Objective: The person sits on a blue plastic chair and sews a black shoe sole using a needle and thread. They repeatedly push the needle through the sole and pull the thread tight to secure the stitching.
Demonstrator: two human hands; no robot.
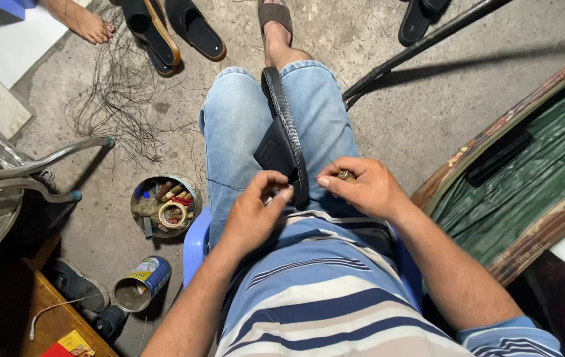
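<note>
Left hand [253, 215] grip pressed together, thumb and forefinger pinching at the near edge of a black sandal [286, 142]; what sits between the fingertips is too small to tell, maybe thread. Right hand [362, 188] grip closed on a small brown awl handle [345, 175], thumb and fingers pinching it just beside the sandal's sole edge. Sandal stands on its side between the knees, resting on jeans [243, 119], sole edge with a stitched rim facing up, strap on the left side. A thin thread [219, 182] runs across the left thigh toward the left hand. Person sits on a blue plastic seat [196, 244], striped shirt [322, 291] in the foreground. On the concrete floor [388, 112] to the left: a round tin [165, 205] full of tools and tape rolls, a blue can [140, 284] lying open near it, a tangle of loose threads [117, 92]. Black slippers [176, 30] lie at the top, a bare foot [81, 20] of another person beside them. Metal chair legs [44, 168] at left, a dark rod [421, 43] slanting at upper right, green framed panel [527, 172] at right
</note>
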